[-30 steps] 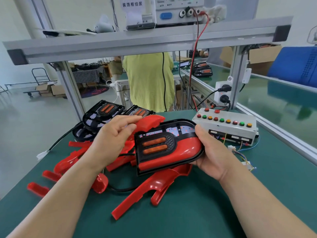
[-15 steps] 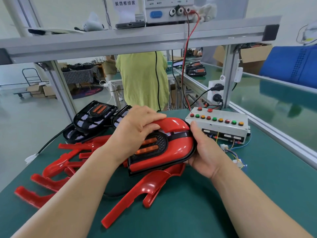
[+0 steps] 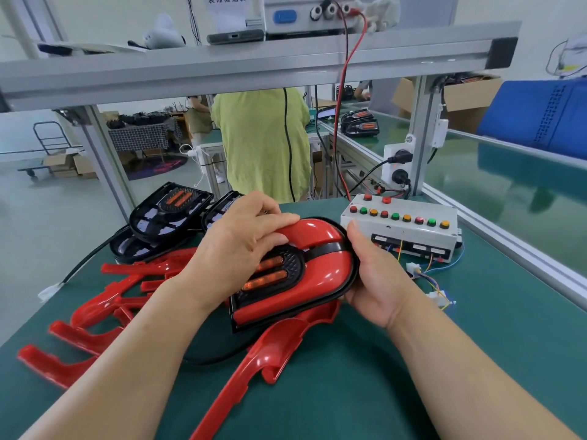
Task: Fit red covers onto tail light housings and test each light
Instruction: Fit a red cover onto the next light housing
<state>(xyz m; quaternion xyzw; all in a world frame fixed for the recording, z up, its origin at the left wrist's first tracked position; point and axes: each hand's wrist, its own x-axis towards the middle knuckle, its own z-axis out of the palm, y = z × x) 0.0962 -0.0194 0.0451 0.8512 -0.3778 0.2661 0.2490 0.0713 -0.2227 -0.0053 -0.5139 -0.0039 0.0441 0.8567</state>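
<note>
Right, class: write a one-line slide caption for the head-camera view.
Left hand fits a red cover onto a tail light housing held by the right hand.

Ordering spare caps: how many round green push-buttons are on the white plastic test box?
3 round green push-buttons, all in the white plastic test box's long row: second from left, the middle one, second from right. None looks hidden.

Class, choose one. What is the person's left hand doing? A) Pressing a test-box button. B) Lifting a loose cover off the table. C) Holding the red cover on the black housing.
C: the left hand grips the red cover seated on the housing, which the right hand holds.
</note>
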